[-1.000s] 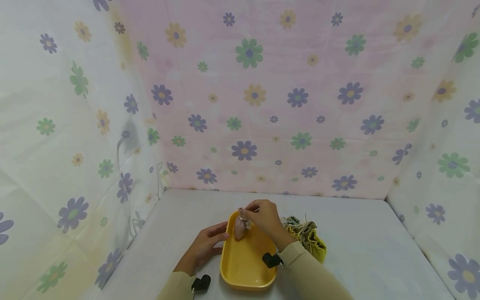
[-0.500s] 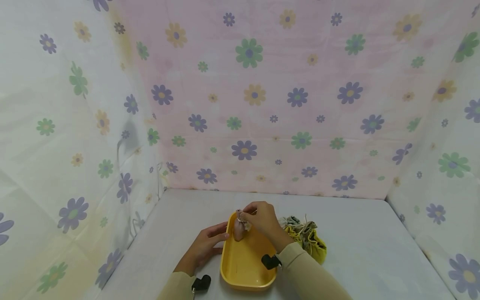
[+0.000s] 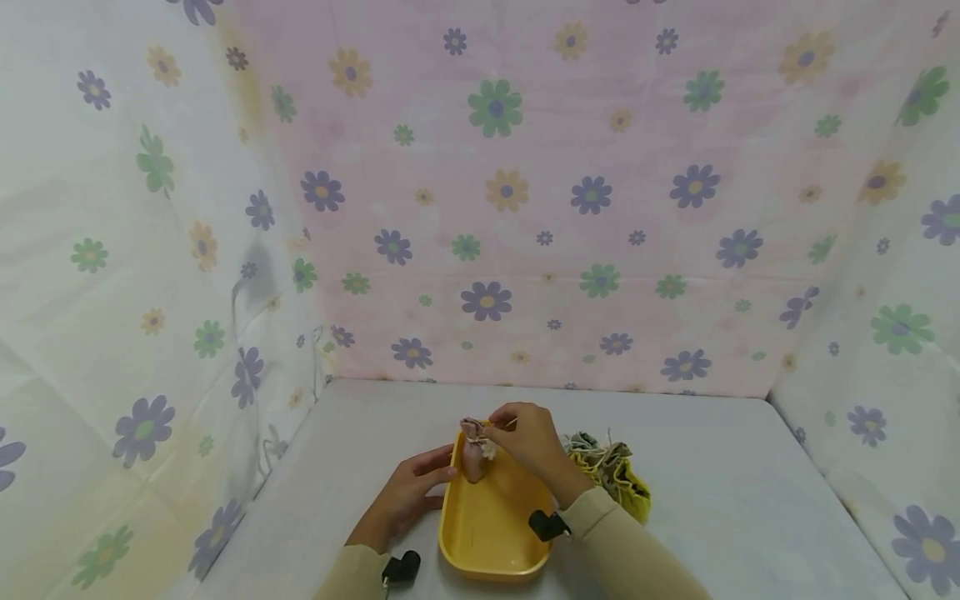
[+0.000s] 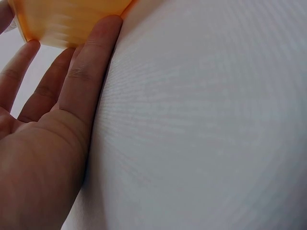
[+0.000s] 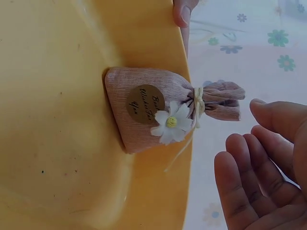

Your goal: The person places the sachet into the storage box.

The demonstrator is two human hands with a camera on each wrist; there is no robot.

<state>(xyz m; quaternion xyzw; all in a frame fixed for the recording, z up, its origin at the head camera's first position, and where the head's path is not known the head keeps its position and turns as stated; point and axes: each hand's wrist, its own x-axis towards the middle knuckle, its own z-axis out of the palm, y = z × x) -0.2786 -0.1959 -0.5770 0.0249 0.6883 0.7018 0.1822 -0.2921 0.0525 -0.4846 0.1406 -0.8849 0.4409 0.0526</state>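
Observation:
A small pinkish drawstring sachet [image 3: 473, 463] stands in the far left corner of a yellow plastic tray [image 3: 491, 537], leaning on its wall. The right wrist view shows its round brown label [image 5: 145, 104], white flower [image 5: 171, 121] and a cord tied round the gathered neck [image 5: 198, 106]. Just off that neck is my right hand [image 3: 529, 439], fingers relaxed and a gap between thumb and sachet. Along the tray's left side lies my left hand [image 3: 409, 490]. In the left wrist view its extended fingers [image 4: 86, 72] reach the tray's outer wall, the hand's edge resting on the table.
Right of the tray, partly behind the right forearm, lies a heap of drawstring bags [image 3: 615, 475] in yellow, brown and greenish cloth. The white table [image 3: 720, 500] is enclosed by flowered cloth walls [image 3: 555, 208]. A black wrist camera [image 3: 401, 569] sits on the left cuff.
The right fingers have let go of the sachet's neck, and the sachet has tipped left toward the tray wall. The left hand holds its place against the tray.

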